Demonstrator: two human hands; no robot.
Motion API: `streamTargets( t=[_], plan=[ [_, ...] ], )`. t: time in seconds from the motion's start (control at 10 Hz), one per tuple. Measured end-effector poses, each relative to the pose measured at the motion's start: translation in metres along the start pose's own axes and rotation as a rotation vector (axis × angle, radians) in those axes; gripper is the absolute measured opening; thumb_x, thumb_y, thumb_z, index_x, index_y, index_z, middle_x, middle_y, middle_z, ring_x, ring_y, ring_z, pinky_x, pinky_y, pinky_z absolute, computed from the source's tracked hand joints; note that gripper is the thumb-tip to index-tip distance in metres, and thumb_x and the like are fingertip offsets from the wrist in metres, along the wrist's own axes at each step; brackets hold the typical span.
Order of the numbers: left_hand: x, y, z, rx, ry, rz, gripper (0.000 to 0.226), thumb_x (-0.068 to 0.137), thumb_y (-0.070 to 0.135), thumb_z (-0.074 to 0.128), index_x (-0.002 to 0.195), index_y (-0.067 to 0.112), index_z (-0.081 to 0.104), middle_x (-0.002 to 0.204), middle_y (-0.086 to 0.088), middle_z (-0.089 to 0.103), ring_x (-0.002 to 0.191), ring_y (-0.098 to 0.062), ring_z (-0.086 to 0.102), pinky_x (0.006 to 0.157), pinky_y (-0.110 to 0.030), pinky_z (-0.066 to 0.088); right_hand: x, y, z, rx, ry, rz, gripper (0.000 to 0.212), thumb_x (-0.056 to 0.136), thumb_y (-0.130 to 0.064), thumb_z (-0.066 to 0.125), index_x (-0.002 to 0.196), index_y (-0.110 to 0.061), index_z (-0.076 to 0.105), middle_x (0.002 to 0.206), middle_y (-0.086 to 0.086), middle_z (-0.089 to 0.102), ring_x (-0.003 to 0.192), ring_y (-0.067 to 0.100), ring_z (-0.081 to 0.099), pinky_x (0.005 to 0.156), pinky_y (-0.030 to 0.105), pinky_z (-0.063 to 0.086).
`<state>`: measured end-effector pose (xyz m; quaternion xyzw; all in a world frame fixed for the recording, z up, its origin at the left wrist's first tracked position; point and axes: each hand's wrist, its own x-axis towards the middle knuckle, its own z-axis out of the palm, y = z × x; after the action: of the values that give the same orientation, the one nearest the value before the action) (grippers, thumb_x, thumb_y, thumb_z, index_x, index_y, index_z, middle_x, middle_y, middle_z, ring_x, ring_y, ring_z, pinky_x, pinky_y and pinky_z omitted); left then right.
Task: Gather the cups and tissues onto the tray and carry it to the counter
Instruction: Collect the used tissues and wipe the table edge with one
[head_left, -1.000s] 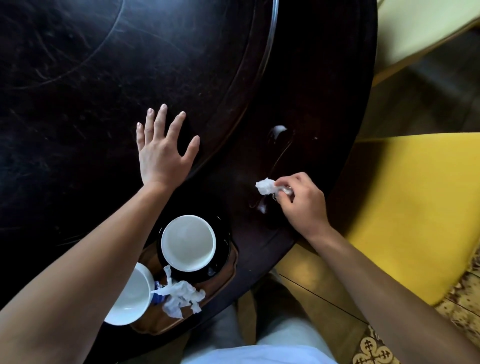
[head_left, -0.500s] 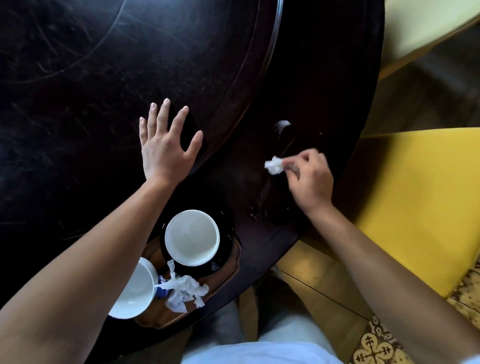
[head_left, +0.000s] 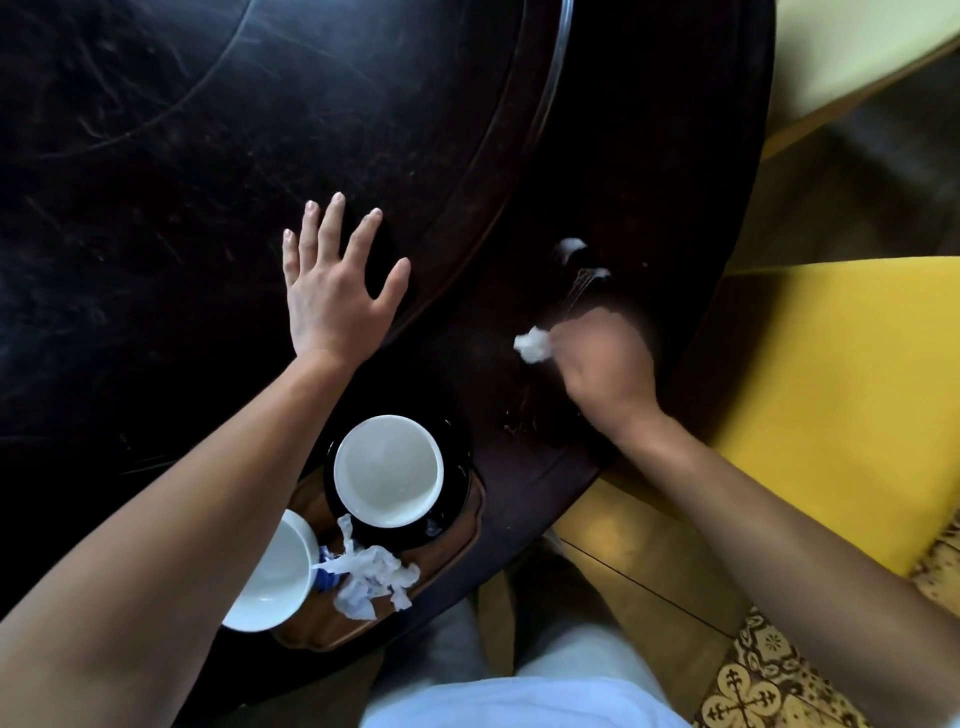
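A brown wooden tray (head_left: 441, 566) sits at the near edge of the dark round table (head_left: 208, 208). On it stand a white cup (head_left: 388, 470) on a black saucer (head_left: 457, 499), a second white cup (head_left: 272, 577) partly under my left forearm, and crumpled white tissues (head_left: 371, 574). My left hand (head_left: 335, 296) lies flat on the table with fingers spread, beyond the tray. My right hand (head_left: 605, 364), blurred, is closed on a small wad of white tissue (head_left: 532, 344) pressed on the table's rim, just below a wet patch (head_left: 576, 260).
A yellow chair seat (head_left: 831, 405) stands close to the table on the right, a pale cushion (head_left: 841, 47) beyond it. Patterned floor tiles (head_left: 769, 670) show at lower right. A raised inner disc (head_left: 260, 156) covers the table's middle.
My right hand moved the tissue wad up the table rim, then back down a little, and is now blurred. My left hand and the tray have stayed put.
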<state>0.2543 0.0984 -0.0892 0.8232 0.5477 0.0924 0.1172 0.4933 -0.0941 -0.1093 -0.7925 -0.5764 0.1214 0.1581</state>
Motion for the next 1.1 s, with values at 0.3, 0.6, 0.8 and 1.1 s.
streamTargets(
  t=[0.3,0.6,0.8,1.1],
  plan=[
    [0.001,0.000,0.001,0.000,-0.001,0.000,0.064,0.101,0.060,0.046,0.156,0.029,0.041,0.171,-0.005,0.021,0.159,-0.027,0.009,0.129,-0.049,0.004,0.058,0.031,-0.033,0.091,0.161,0.179,0.027,0.089,-0.021,0.063,0.116,-0.019,0.069,0.098,0.010,0.063,0.091,0.031,0.063,0.074,0.037,0.048],
    [0.000,0.000,0.001,-0.003,0.006,0.004,0.063,0.101,0.060,0.045,0.156,0.029,0.042,0.171,-0.005,0.022,0.159,-0.027,0.010,0.129,-0.050,0.004,0.125,0.033,-0.019,-0.022,0.097,0.121,0.023,0.097,-0.028,0.059,0.114,-0.025,0.074,0.100,0.008,0.061,0.096,0.029,0.061,0.073,0.031,0.042],
    [0.000,0.000,0.000,-0.008,0.007,0.007,0.063,0.100,0.059,0.047,0.156,0.029,0.043,0.170,-0.006,0.023,0.159,-0.027,0.010,0.129,-0.049,0.004,0.095,0.031,-0.009,-0.037,0.074,0.006,0.022,0.087,-0.021,0.072,0.108,-0.024,0.077,0.094,0.006,0.060,0.087,0.027,0.059,0.066,0.034,0.049],
    [0.001,0.000,0.001,-0.006,0.007,0.008,0.063,0.101,0.059,0.047,0.156,0.029,0.043,0.170,-0.006,0.023,0.159,-0.027,0.011,0.128,-0.051,0.005,0.005,0.021,-0.009,-0.040,-0.013,-0.140,0.018,0.091,-0.029,0.064,0.100,-0.018,0.076,0.092,0.005,0.059,0.080,0.023,0.056,0.063,0.038,0.050]
  ],
)
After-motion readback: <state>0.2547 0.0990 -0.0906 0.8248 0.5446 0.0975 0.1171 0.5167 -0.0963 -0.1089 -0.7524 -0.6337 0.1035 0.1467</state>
